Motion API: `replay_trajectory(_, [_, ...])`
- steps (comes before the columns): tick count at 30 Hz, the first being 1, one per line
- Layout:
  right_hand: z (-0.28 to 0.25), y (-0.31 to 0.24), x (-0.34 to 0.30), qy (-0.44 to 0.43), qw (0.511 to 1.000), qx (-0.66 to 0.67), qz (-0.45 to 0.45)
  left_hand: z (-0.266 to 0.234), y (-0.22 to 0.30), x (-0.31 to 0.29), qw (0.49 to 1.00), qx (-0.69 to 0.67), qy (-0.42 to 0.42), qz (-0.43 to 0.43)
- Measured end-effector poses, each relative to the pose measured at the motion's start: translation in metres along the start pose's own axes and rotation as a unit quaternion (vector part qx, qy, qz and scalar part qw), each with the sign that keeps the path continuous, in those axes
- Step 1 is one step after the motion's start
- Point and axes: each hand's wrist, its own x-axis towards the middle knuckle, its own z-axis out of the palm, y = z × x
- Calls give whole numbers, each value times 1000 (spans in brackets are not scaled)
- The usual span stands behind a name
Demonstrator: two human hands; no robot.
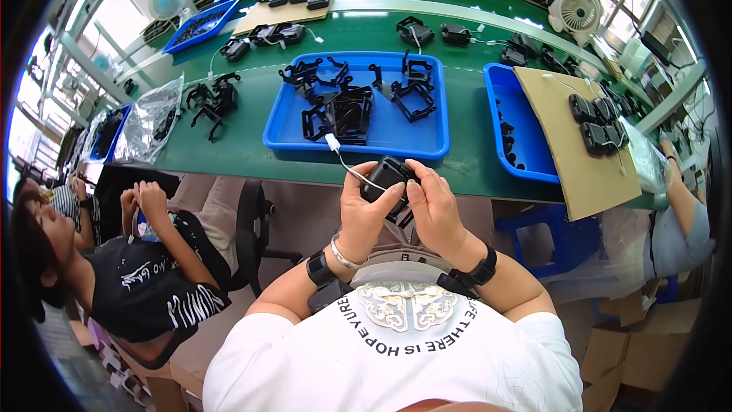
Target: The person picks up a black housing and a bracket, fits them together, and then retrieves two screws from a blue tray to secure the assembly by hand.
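Observation:
Both my hands hold a small black plastic device [386,173] in front of my body, just off the table's near edge. My left hand [361,214] grips its left side, with the thumb against the front. On the other side, my right hand [433,212] is closed on it, and the two thumbs nearly meet. From the device runs a white cable that ends in a white connector [332,143] by the near rim of a blue tray [404,137]. Black plastic frames [352,116] lie in that tray, some stacked, some loose.
The green table [236,151] holds black frames [216,101] at left and cabled black devices [455,33] farther back. At right, cardboard [560,137] overlaps a second blue tray [526,168]. A fan [575,8] stands behind. One person [145,282] sits at left; another's arm [682,191] shows at right.

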Motion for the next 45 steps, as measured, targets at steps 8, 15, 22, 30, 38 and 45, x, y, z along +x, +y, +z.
replay_trajectory(8, [-6, 3, -2, -26, 997, 58, -43, -7, 3, -1, 983, 136, 10, 123])
replay_trajectory(15, [-19, -1, -6, -39, 993, 43, -104, -16, -3, -5, 944, 246, 6, 221])
replay_trajectory(22, [-26, -14, -5, -28, 983, -24, -178, -18, -2, -6, 966, 231, -17, 111])
replay_trajectory(30, [-16, -6, -12, -41, 992, -72, -93, -15, 0, -9, 972, 198, -52, 117])
replay_trajectory(38, [-31, -22, -7, -57, 979, -83, -177, -15, -2, -7, 970, 206, -59, 116])
replay_trajectory(45, [-16, -8, -17, -44, 987, -130, -85, -13, 3, -6, 974, 206, -52, 77])
